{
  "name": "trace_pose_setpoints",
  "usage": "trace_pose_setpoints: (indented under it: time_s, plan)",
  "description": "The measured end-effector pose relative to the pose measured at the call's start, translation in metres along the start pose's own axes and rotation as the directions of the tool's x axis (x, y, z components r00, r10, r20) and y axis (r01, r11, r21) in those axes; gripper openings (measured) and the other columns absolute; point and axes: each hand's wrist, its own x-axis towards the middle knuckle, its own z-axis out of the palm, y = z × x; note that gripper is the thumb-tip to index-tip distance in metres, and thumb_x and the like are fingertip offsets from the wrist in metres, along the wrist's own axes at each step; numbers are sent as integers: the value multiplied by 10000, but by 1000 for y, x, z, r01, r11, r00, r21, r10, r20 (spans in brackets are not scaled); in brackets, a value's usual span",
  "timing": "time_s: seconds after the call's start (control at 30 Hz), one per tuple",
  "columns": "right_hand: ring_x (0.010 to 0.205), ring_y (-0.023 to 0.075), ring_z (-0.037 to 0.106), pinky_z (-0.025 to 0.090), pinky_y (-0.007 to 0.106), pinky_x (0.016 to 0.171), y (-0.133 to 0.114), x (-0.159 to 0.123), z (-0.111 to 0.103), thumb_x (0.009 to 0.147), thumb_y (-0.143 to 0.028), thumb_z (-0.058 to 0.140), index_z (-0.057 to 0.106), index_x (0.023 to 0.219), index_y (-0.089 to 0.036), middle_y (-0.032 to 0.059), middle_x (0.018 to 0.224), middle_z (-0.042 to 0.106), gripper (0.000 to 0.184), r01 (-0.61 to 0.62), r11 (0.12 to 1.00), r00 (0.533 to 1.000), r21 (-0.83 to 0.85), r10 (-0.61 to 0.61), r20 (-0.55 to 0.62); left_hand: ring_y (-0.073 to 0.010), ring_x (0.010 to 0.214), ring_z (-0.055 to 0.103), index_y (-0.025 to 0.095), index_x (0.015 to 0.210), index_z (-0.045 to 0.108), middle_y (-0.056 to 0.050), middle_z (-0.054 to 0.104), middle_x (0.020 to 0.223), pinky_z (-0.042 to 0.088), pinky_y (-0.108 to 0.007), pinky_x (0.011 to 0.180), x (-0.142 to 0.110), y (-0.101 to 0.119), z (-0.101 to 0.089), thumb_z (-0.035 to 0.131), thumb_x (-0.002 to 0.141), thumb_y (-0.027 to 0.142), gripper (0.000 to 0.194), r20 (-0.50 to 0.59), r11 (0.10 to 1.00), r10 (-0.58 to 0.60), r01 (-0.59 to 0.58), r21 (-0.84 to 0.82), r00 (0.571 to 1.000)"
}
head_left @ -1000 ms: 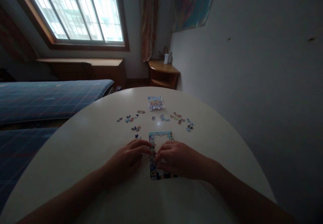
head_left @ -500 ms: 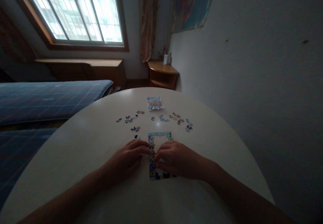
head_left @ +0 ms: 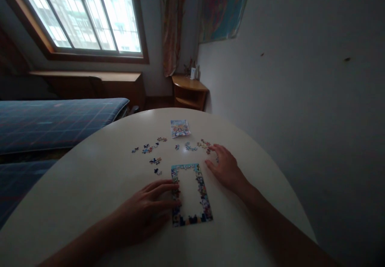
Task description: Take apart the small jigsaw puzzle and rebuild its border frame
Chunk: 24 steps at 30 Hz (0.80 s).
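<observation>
A rectangular jigsaw puzzle border lies on the white table, its middle bare. My left hand rests with fingers stretched out, their tips on the border's left side. Beyond the border's upper right corner, my right hand is spread over the table, fingertips at a cluster of loose puzzle pieces; it partly covers more pieces there. Light blue pieces and a single small piece lie left of that hand. Several other pieces are scattered to the left, above my left hand.
A printed picture sheet lies toward the far side of the round white table. A plaid mattress stands to the left, a wall to the right. Behind the table is a wooden corner shelf.
My right hand has moved from the border's left side to the loose pieces at the upper right. My left hand stays at the left side, fingers more spread. The camera view has shifted slightly.
</observation>
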Motion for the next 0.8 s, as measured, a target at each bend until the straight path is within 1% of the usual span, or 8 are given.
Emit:
trace_pose_setpoints:
  time_s: [0.1, 0.13, 0.2, 0.27, 0.33, 0.5, 0.67, 0.8]
  plan:
    - [1474, 360, 259, 256, 526, 1172, 4, -1, 11, 882, -426, 573, 437, 1473, -169, 160, 1583, 337, 659, -138, 984, 990, -109, 139, 3, -283, 1382, 435, 333, 1312, 600, -42, 490, 1489, 475, -512, 1083, 1, 0, -1, 559, 915, 144, 442, -28, 1000, 9, -9, -17, 1000]
    - [1483, 371, 232, 247, 528, 1175, 6, -1, 13, 894, -457, 554, 407, 1494, -160, 166, 1598, 306, 685, -167, 977, 985, -131, 170, 11, -282, 1372, 446, 329, 1300, 611, -46, 505, 1474, 475, -510, 1082, 1, 0, -1, 562, 914, 143, 431, -41, 1000, 17, -18, -24, 999]
    - [1487, 367, 224, 234, 513, 1183, 10, 0, 15, 925, -488, 499, 369, 1515, -135, 174, 1603, 294, 700, -187, 970, 980, -153, 195, 36, -278, 1355, 464, 322, 1277, 629, -52, 533, 1444, 476, -504, 1079, 2, 0, -1, 565, 915, 145, 408, -55, 999, 27, -30, -37, 998]
    - [1484, 343, 244, 226, 494, 1189, 13, 2, 16, 952, -482, 445, 364, 1516, -120, 169, 1592, 323, 675, -172, 972, 981, -162, 184, 58, -273, 1349, 469, 315, 1265, 638, -55, 547, 1426, 476, -500, 1079, 2, 0, 0, 560, 918, 146, 394, -55, 999, 30, -32, -44, 998]
    - [1478, 320, 266, 223, 480, 1192, 15, 3, 15, 968, -458, 413, 395, 1499, -124, 155, 1578, 358, 628, -135, 976, 986, -169, 149, 76, -268, 1348, 470, 309, 1262, 639, -58, 550, 1421, 470, -500, 1084, 3, 0, 0, 558, 915, 140, 394, -49, 999, 29, -31, -45, 998]
    - [1472, 291, 286, 208, 449, 1201, 16, 5, 11, 985, -423, 399, 462, 1459, -123, 151, 1569, 378, 565, -40, 984, 992, -176, 60, 111, -263, 1347, 469, 298, 1253, 639, -58, 557, 1414, 451, -495, 1102, 2, -1, 0, 567, 913, 140, 382, -46, 998, 11, -13, -54, 999]
    - [1476, 289, 281, 211, 453, 1205, 16, 2, 6, 992, -408, 403, 471, 1456, -132, 137, 1571, 381, 544, 5, 987, 988, -158, 20, 155, -264, 1358, 464, 313, 1265, 633, -44, 547, 1432, 457, -489, 1104, 1, -2, 1, 562, 929, 162, 375, -46, 996, -7, 3, -90, 999]
    - [1479, 284, 277, 213, 471, 1205, 16, -2, 5, 996, -417, 396, 470, 1456, -141, 133, 1575, 373, 542, 11, 989, 986, -147, 13, 167, -260, 1380, 440, 324, 1271, 625, -24, 529, 1455, 467, -475, 1104, 1, -1, 0, 549, 933, 149, 387, -6, 996, -39, 38, -87, 999]
